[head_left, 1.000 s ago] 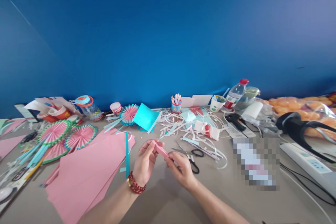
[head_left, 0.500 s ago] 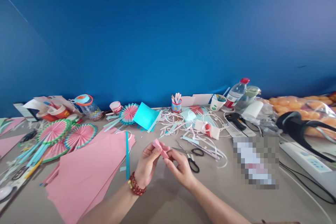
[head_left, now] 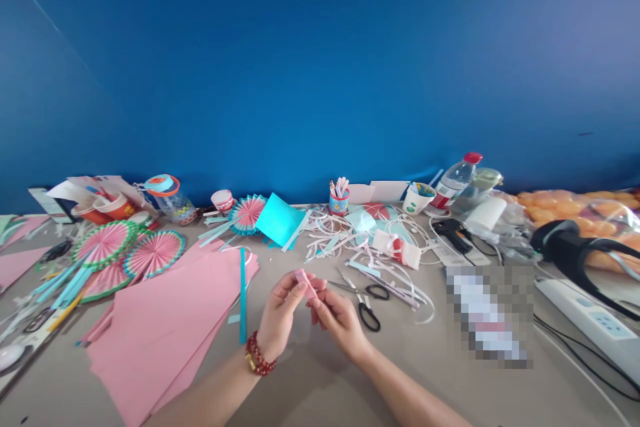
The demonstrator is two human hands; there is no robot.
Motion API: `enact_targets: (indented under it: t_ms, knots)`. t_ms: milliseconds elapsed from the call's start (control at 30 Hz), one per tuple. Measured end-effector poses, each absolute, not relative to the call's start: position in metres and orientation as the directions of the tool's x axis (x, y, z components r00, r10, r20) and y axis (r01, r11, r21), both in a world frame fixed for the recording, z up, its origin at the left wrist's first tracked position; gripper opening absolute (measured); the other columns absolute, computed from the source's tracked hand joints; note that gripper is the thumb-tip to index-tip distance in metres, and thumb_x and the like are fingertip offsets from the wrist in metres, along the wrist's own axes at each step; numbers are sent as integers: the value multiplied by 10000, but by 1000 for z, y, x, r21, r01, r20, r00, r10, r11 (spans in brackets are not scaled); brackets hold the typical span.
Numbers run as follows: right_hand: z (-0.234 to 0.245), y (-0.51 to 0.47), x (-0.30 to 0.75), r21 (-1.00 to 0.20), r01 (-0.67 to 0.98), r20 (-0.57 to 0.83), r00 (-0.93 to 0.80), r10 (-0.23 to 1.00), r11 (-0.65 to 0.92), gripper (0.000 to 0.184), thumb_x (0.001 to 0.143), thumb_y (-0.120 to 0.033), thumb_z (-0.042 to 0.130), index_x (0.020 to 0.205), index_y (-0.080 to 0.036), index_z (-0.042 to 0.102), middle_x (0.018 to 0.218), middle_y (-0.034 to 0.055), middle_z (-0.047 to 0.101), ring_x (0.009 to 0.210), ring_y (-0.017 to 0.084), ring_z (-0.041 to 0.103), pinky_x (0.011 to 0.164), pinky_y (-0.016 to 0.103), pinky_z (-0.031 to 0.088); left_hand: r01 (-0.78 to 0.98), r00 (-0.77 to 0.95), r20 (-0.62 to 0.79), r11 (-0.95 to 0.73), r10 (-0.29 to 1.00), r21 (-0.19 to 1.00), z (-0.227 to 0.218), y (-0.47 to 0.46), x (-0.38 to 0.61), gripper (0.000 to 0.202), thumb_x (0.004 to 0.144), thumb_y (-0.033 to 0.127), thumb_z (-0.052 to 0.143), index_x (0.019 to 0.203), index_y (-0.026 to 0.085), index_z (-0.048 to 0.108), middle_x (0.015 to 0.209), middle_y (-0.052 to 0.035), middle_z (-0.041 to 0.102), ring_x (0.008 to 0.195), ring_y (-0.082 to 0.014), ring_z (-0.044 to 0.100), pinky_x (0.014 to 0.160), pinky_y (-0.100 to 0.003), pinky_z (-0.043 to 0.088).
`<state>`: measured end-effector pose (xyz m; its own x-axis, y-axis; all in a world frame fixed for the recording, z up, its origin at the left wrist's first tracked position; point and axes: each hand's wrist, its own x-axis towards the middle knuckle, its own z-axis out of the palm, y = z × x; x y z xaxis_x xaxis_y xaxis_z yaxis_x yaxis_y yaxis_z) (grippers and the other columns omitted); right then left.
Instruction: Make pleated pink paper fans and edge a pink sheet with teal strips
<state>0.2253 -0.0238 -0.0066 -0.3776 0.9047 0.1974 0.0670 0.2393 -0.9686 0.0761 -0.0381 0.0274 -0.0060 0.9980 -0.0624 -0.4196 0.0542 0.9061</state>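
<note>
Between both hands, above the table, is a small folded strip of pink paper (head_left: 307, 282). My left hand (head_left: 281, 310), with a red bead bracelet (head_left: 260, 355) at the wrist, pinches its upper end between thumb and fingers. At the strip's lower end my right hand (head_left: 341, 320) closes its thumb and fingertips; the fingers partly cover that end. Black-handled scissors (head_left: 369, 303) lie just beyond my right hand. Left of my left hand are a narrow teal strip (head_left: 243, 300) and large pink paper sheets (head_left: 170, 317).
Pleated paper rosettes (head_left: 154, 257) lie at the left. White and pale-blue paper strips (head_left: 330, 240) are heaped behind the hands. Along the blue wall stand a pen cup (head_left: 339, 201), a paper cup (head_left: 418, 199) and a plastic bottle (head_left: 455, 180). A glue gun (head_left: 453, 235) and power strip (head_left: 590, 317) are at right.
The pink strip is turned slightly between my hands, and my right fingers have shifted a little left along its lower end. The camera view has moved slightly.
</note>
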Motion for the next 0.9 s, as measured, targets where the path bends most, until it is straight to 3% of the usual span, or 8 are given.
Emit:
enact_targets:
  t_ms: [167,333,500,700,767,900]
  knots:
    - [-16,-23,224,-986,-32,166,-369,914,166,361,969,-484,501,806,-174,585,624,-4,592,496,95,461,501,219,368,-349,24,-20,27,1000,937,33,-39,74,422,802,360,754,1184,224,636,1111,-95,726,1057,-286,671,854,-364,554]
    - [-17,-23,225,-985,-45,169,-374,912,164,356,970,-474,512,801,-171,587,654,1,591,526,95,469,523,223,371,-295,59,27,-9,998,955,32,-39,74,438,845,329,709,1249,222,577,1143,-105,705,1072,-269,664,868,-353,550]
    - [-13,-22,224,-972,-234,113,-437,892,8,381,945,-534,536,833,-172,580,649,-9,580,522,90,472,532,224,383,-257,105,83,-54,991,965,29,-41,74,548,852,267,705,1355,234,489,1167,-117,689,1116,-270,638,822,-316,562]
    - [-19,-18,220,-819,-464,-48,-531,846,-337,435,887,-612,578,798,-190,522,541,-35,549,416,82,426,451,217,326,-384,187,58,19,981,923,34,-41,75,540,873,347,672,1363,231,478,1180,-125,670,656,-170,671,591,-309,572]
    - [-19,-17,220,-761,-509,-45,-577,815,-403,452,866,-619,603,756,-190,513,499,-47,516,389,76,397,444,219,310,-415,181,41,38,983,909,35,-40,75,494,873,357,673,1320,210,524,1147,-121,687,683,-184,679,653,-332,576]
    - [-13,-17,220,-699,-535,-28,-643,765,-476,430,839,-593,657,760,-189,533,485,-53,496,404,84,400,466,228,326,-451,66,4,26,998,892,31,-39,74,381,838,327,722,1187,201,632,1118,-102,711,959,-244,678,853,-335,539]
